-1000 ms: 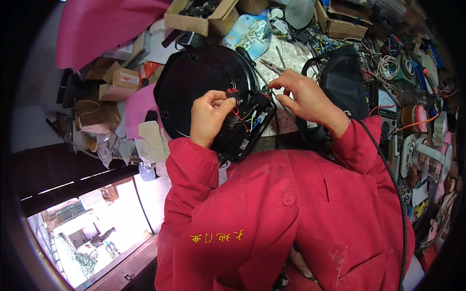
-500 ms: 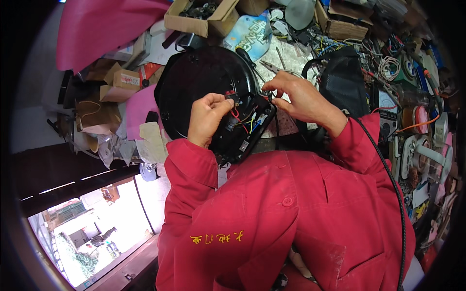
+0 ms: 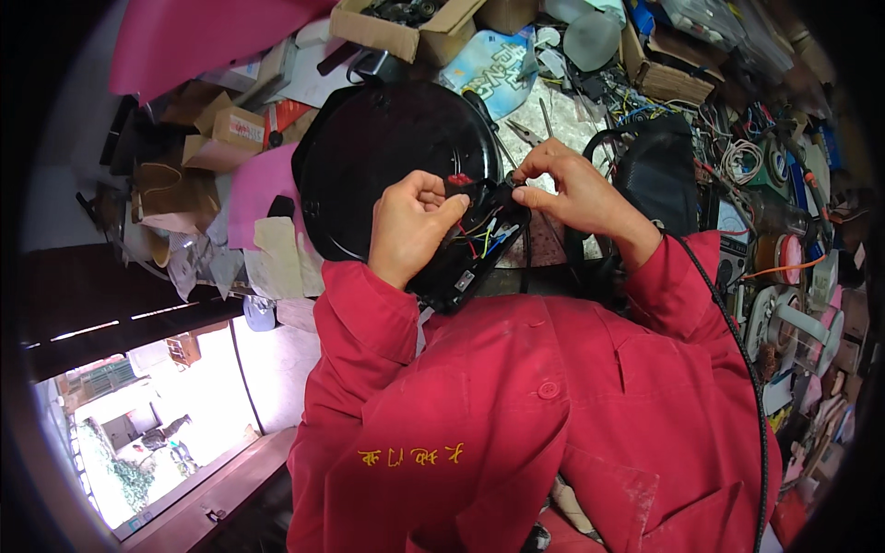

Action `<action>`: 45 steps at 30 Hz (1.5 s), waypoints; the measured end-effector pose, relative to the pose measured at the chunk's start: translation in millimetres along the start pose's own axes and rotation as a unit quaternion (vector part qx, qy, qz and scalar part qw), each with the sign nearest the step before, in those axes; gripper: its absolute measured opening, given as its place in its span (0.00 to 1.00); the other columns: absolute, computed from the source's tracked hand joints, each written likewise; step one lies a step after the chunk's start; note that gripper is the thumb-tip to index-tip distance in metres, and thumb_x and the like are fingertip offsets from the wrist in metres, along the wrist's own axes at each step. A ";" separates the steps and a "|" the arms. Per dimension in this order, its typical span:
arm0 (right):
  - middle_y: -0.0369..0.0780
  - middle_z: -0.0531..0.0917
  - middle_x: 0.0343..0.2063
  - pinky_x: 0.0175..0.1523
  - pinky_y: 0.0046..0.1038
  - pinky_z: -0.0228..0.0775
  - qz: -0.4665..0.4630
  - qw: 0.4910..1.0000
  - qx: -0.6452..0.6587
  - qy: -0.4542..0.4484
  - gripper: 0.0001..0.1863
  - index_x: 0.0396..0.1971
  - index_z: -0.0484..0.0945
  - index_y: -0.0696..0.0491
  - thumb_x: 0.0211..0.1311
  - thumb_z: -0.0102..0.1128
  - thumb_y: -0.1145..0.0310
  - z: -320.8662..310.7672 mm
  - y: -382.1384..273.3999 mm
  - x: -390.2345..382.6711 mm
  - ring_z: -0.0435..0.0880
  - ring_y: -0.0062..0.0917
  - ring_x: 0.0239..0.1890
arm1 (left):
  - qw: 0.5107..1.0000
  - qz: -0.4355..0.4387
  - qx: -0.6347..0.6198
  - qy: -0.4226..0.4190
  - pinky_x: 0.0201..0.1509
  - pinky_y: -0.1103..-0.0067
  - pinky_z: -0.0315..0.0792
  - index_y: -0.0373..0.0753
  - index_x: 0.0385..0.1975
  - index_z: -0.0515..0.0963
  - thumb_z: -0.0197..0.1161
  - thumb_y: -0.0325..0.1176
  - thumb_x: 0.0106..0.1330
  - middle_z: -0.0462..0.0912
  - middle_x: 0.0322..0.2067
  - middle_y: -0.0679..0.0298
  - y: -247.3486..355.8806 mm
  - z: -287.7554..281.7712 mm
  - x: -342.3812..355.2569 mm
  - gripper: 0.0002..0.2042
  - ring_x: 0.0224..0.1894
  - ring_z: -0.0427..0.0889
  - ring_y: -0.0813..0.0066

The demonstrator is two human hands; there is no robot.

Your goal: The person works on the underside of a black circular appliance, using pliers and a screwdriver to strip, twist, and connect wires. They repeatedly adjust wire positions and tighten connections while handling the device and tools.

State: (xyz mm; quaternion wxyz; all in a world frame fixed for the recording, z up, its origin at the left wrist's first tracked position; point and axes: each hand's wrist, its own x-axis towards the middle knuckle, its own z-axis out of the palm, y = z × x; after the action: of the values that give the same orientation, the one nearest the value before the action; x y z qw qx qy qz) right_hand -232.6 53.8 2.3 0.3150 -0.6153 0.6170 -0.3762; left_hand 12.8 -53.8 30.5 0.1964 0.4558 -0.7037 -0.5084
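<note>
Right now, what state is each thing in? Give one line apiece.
Round black appliance: opened at one end, coloured wires exposed
Left hand: pinching a small black part
Right hand: fingers bent, grip unclear
Pliers: lying beyond the right hand
Upper cardboard box: open, holding dark parts
Pale cable: coiled

Narrow gap between hands, pliers just beyond

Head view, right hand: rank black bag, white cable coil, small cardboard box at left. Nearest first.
From the right hand:
1. Black bag, just to its right
2. White cable coil, farther right
3. Small cardboard box, far left
</note>
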 end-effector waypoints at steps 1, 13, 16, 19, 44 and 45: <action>0.44 0.82 0.41 0.55 0.35 0.74 0.000 1.000 0.021 0.002 0.17 0.38 0.86 0.57 0.62 0.75 0.57 2.5 3.4 1.4 0.83 0.36 0.48 | 1.000 -0.004 0.007 -0.007 0.37 0.81 0.77 0.29 0.36 0.83 0.76 0.32 0.60 0.86 0.29 0.64 1.4 -0.2 -0.3 0.13 0.31 0.81 0.83; 0.33 0.78 0.48 0.42 0.19 0.67 0.101 0.984 0.094 -0.113 0.14 0.46 0.84 0.53 0.60 0.71 0.68 -2.4 -0.3 6.8 0.76 0.15 0.45 | 0.999 -0.010 0.041 -0.007 0.36 0.84 0.75 0.31 0.36 0.83 0.78 0.31 0.59 0.84 0.27 0.68 21.8 0.6 -7.1 0.12 0.30 0.79 0.86; 0.34 0.78 0.48 0.42 0.19 0.67 0.065 0.991 0.086 -0.077 0.15 0.46 0.84 0.53 0.60 0.71 0.70 -3.0 -3.9 -6.4 0.76 0.16 0.46 | 0.999 -0.005 0.045 -0.006 0.36 0.83 0.75 0.31 0.36 0.83 0.78 0.31 0.58 0.84 0.27 0.67 21.2 2.4 -9.1 0.13 0.29 0.79 0.86; 0.34 0.80 0.45 0.40 0.20 0.67 0.029 0.995 0.081 -0.041 0.18 0.49 0.87 0.50 0.57 0.73 0.72 -0.6 -3.5 -16.9 0.79 0.19 0.45 | 0.999 0.008 0.038 -0.004 0.37 0.80 0.77 0.31 0.36 0.83 0.78 0.32 0.58 0.86 0.27 0.64 20.9 2.9 -10.2 0.13 0.30 0.82 0.81; 0.35 0.84 0.33 0.41 0.24 0.72 0.155 0.977 0.142 -0.042 0.16 0.40 0.86 0.59 0.62 0.68 0.61 9.3 -2.6 -2.0 0.80 0.17 0.34 | 0.999 0.009 0.046 -0.003 0.37 0.82 0.76 0.31 0.36 0.83 0.78 0.32 0.58 0.85 0.28 0.67 17.5 2.0 -3.5 0.13 0.30 0.80 0.83; 0.35 0.84 0.31 0.40 0.24 0.72 0.160 0.975 0.149 -0.043 0.16 0.39 0.86 0.59 0.62 0.67 0.61 9.8 -2.5 -1.2 0.79 0.17 0.32 | 0.999 0.007 0.045 -0.006 0.37 0.82 0.76 0.31 0.36 0.83 0.78 0.32 0.58 0.85 0.28 0.67 18.0 1.7 -2.8 0.13 0.30 0.80 0.83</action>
State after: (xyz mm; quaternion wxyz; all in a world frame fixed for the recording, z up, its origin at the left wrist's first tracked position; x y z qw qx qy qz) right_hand -222.9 54.3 -0.8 0.4855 -0.4706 0.6300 -0.3820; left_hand 5.0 -49.4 46.4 0.1746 0.4562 -0.7303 -0.4776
